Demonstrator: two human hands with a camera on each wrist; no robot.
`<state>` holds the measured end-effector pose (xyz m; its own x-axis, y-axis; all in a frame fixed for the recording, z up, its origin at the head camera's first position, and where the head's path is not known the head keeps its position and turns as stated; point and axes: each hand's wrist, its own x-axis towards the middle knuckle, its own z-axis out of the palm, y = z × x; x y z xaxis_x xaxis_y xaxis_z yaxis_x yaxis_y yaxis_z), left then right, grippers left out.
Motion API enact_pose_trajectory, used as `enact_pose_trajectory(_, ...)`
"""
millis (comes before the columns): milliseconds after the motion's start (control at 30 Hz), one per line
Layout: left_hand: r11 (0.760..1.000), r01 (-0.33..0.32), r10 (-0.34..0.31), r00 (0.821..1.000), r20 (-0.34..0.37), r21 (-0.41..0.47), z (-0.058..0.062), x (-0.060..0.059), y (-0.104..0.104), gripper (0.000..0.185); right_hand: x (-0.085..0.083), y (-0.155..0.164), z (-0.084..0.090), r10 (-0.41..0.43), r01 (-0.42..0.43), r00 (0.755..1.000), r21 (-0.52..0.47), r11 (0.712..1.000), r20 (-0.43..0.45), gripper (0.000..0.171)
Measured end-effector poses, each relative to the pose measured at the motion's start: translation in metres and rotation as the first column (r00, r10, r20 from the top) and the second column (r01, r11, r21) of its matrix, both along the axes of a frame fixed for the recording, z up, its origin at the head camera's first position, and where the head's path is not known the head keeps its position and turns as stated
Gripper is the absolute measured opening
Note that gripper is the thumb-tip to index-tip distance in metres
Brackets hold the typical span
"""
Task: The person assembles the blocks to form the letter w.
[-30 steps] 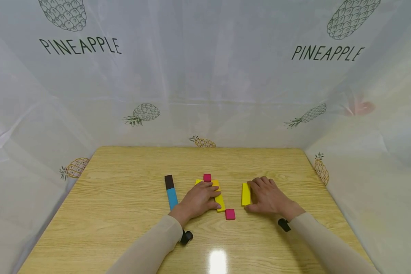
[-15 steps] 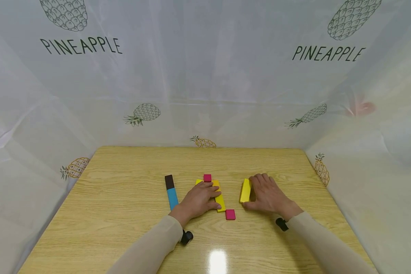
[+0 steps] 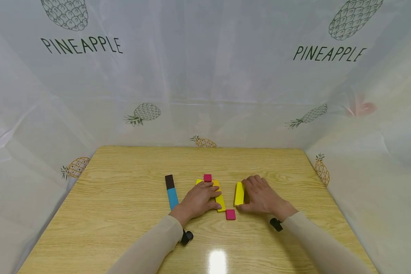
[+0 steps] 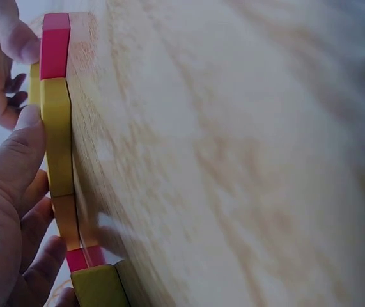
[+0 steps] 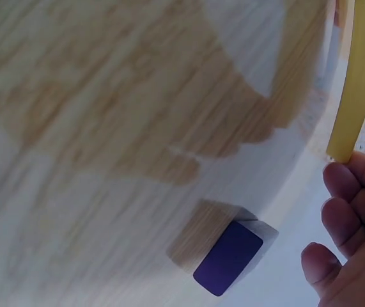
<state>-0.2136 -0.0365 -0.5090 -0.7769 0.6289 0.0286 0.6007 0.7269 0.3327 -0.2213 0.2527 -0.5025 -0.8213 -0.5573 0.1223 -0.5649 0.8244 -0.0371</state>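
My left hand rests its spread fingers over a row made of a yellow block and an orange block. Its thumb touches the yellow one in the left wrist view. My right hand pinches another long yellow block by its ends, thumb near and fingers far, right of that row. A pink block lies at the row's near end, and a second pink block at its far end. Part of a further yellow block shows beyond the left fingers; the rest is hidden.
Left of the left hand, a dark brown block and a blue block lie end to end on the wooden table. The right wrist view shows a purple-faced block. A pineapple-print sheet surrounds the table.
The right hand has carried its yellow block leftward, turning it slightly, closer to the row. The left hand has stayed in place on the blocks.
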Motion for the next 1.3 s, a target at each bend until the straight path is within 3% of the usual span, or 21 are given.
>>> enact_pose_trajectory(1300, 1.000, -0.006, 0.006, 1.000, -0.017, -0.022, -0.0039, -0.0013, 0.0010, 0.056, 0.0067, -0.0018, -0.0075, 0.035, -0.035, 0.999, 0.048, 0.998, 0.005, 0.085)
